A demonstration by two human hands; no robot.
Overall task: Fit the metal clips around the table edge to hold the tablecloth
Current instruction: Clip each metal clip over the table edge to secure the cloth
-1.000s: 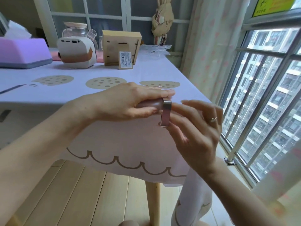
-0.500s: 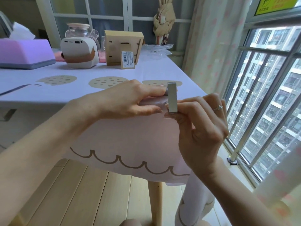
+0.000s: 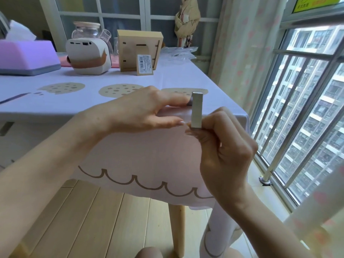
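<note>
Lilac tablecloth [image 3: 130, 155] draped over the table edge [image 3: 46, 113]. Left hand [image 3: 137, 112], fingers straight, presses the cloth at that edge. Right hand [image 3: 227, 149], just beside the edge, pinches the lower end of the upright metal clip [image 3: 197, 108] against it.

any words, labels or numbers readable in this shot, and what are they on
White barcode sticker on the tan wooden box: print too small to read.
Yellow-green sign at the top right: characters too blurred to read.
No other text shows.
</note>
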